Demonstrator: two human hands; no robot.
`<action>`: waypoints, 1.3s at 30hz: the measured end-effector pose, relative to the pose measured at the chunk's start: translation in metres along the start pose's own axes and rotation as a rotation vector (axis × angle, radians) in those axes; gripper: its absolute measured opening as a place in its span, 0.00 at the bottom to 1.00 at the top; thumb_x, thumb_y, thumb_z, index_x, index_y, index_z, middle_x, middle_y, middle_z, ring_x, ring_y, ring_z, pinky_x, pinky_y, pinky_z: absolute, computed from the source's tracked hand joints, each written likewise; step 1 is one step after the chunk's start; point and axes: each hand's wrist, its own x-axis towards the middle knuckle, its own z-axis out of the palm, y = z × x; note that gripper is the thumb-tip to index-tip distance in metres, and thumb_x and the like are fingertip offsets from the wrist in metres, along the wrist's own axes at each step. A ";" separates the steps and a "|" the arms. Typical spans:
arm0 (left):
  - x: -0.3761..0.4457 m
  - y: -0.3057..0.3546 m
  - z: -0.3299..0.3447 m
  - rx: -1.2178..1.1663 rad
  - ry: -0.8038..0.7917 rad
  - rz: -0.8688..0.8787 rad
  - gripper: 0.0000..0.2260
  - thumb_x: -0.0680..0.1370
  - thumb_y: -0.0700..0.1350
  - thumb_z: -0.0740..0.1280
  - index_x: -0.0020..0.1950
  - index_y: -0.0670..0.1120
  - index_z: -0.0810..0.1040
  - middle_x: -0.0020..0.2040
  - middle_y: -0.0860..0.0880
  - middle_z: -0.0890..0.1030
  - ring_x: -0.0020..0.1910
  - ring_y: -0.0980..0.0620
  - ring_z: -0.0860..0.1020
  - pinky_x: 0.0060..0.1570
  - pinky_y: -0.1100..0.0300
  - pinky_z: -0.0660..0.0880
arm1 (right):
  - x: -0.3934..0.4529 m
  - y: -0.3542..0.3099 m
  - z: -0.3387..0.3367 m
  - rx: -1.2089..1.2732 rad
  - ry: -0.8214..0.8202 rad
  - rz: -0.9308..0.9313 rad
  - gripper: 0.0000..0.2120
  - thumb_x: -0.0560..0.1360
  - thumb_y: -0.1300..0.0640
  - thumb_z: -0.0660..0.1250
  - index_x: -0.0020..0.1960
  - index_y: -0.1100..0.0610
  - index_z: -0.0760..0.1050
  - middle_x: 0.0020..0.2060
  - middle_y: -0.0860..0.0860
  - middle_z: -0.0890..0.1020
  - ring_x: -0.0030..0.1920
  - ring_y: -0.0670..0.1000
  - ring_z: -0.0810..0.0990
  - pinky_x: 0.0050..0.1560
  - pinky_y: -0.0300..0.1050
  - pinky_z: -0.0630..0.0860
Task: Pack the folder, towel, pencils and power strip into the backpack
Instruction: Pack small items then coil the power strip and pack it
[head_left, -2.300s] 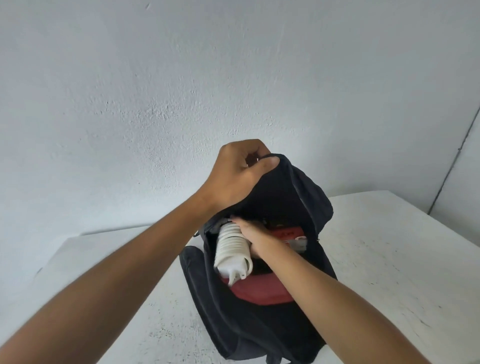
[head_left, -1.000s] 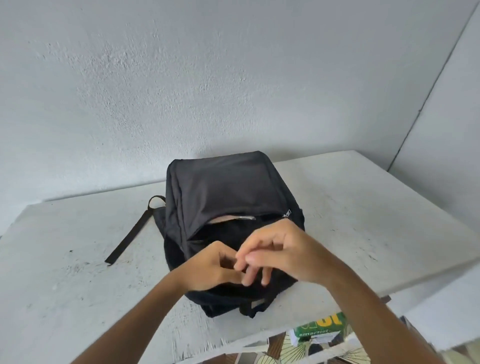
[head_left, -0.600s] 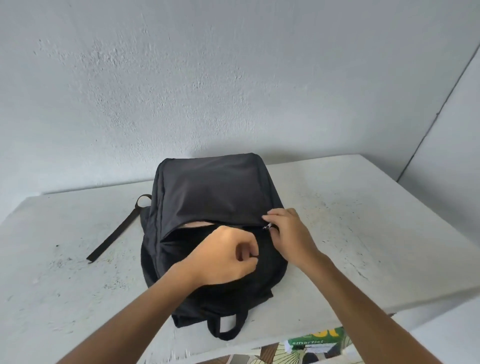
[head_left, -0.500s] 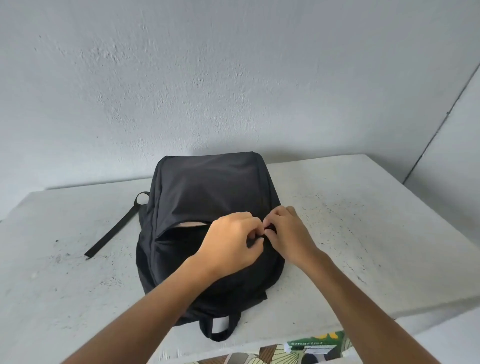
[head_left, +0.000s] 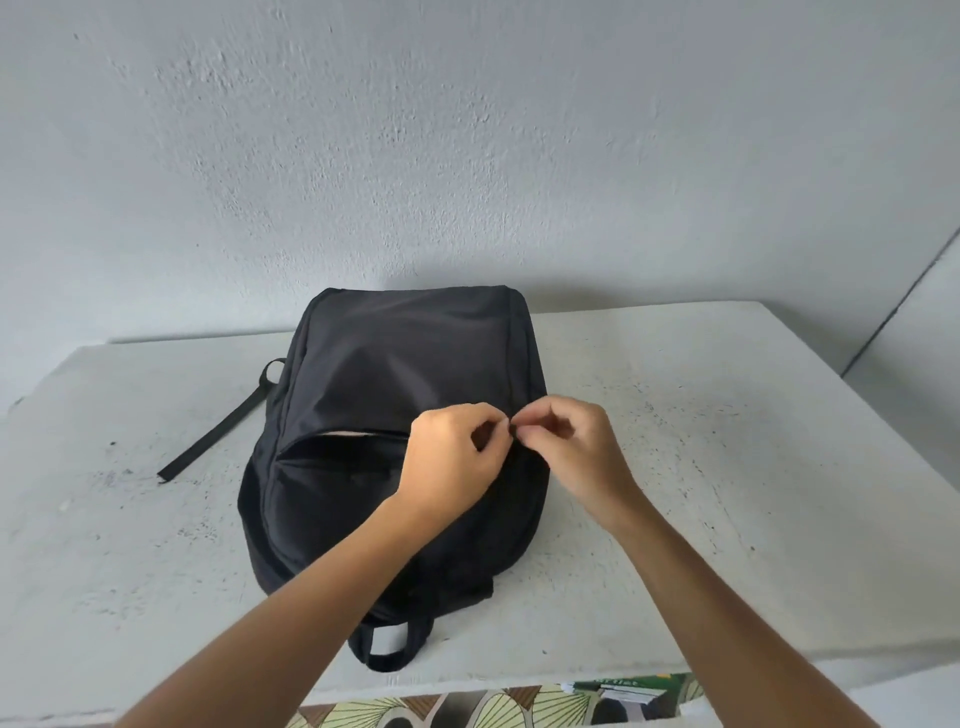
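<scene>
Grey plastered wall (head_left: 467, 145) behind, filling the upper half of the frame; white speckled tabletop (head_left: 727, 415) below it. Black backpack (head_left: 405, 364) lying flat at centre frame, top handle (head_left: 389, 649) toward the lower edge, one strap (head_left: 218, 431) trailing to the left. Laid flat, most likely, to steady the zip line for closing. Opening (head_left: 337, 441) gaping across the left part of the bag, a pale sliver of contents visible inside; folder, towel, pencils and power strip not otherwise identifiable, none seen on the tabletop, so judged packed.

Left hand (head_left: 452, 462) at centre, fingers curled, thumb and forefinger pinching something small at the right end of the opening. Right hand (head_left: 571, 447) just beside it, fingertips likewise pinched at the same spot, remaining fingers loosely bent. Item pinched too small to confirm; presumed zip pull and adjoining fabric. Judged stage: closing the bag, zip not yet drawn across.

Patterned floor covering (head_left: 467, 706) and a green-labelled pack (head_left: 634, 686) along the bottom edge.
</scene>
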 end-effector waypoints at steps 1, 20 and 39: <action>0.001 0.002 -0.001 -0.068 -0.017 -0.075 0.05 0.76 0.42 0.68 0.43 0.46 0.85 0.34 0.54 0.82 0.33 0.57 0.80 0.35 0.65 0.76 | 0.000 0.005 0.004 -0.089 0.004 -0.064 0.07 0.72 0.67 0.68 0.46 0.58 0.80 0.39 0.48 0.81 0.38 0.46 0.79 0.39 0.38 0.78; -0.022 -0.021 0.043 0.204 -0.125 -0.214 0.07 0.69 0.37 0.72 0.40 0.43 0.75 0.37 0.50 0.75 0.34 0.48 0.75 0.36 0.54 0.74 | -0.023 0.094 0.052 -0.214 0.268 -0.275 0.10 0.73 0.69 0.63 0.51 0.61 0.77 0.45 0.49 0.79 0.46 0.43 0.78 0.47 0.30 0.72; -0.034 -0.003 -0.002 0.084 0.020 0.052 0.08 0.70 0.31 0.69 0.43 0.43 0.78 0.37 0.51 0.79 0.37 0.54 0.77 0.38 0.58 0.75 | -0.010 0.091 0.050 -0.423 0.255 -0.440 0.09 0.77 0.59 0.65 0.54 0.61 0.80 0.47 0.52 0.79 0.45 0.50 0.78 0.40 0.44 0.79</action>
